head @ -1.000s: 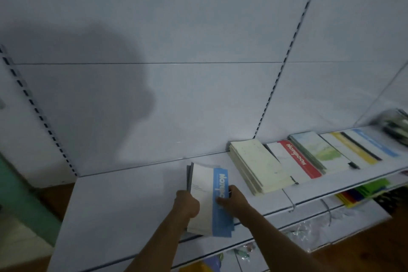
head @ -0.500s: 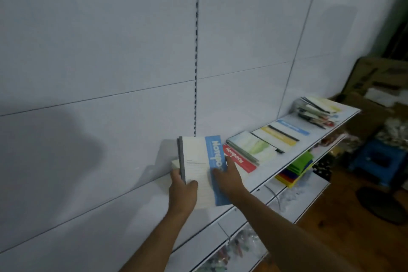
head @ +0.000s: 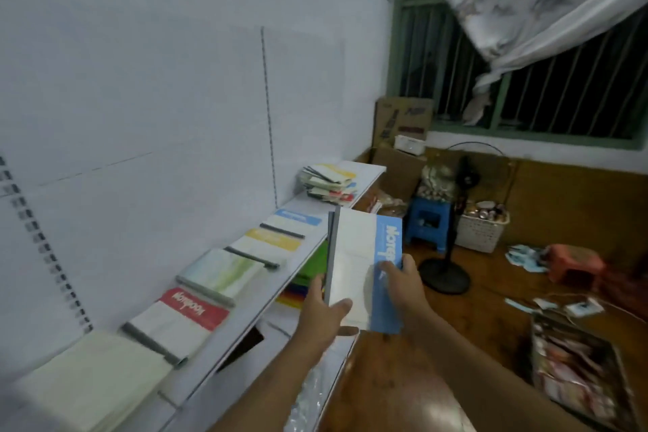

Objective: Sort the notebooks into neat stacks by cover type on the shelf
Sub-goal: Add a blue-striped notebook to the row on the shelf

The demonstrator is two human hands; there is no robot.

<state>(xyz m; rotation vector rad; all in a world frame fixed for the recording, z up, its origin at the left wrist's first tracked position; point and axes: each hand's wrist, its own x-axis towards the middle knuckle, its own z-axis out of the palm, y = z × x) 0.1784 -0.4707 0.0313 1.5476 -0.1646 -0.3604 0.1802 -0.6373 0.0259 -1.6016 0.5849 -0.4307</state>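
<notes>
The blue-banded notebook [head: 364,266] is held upright in the air, out past the front edge of the white shelf [head: 245,312]. The left hand [head: 321,316] clasps its lower spine corner, thumb across the white cover; the right hand [head: 403,286] pinches the blue band lower down. On the shelf lie a red-banded stack [head: 179,317] and a cream stack [head: 91,382].

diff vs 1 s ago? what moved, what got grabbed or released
Both hands, left and right, lifted the blue-striped notebook off the shelf and carried it right, past the front edge. Nothing released. The stacks on the shelf look unchanged; the view swung right.
</notes>
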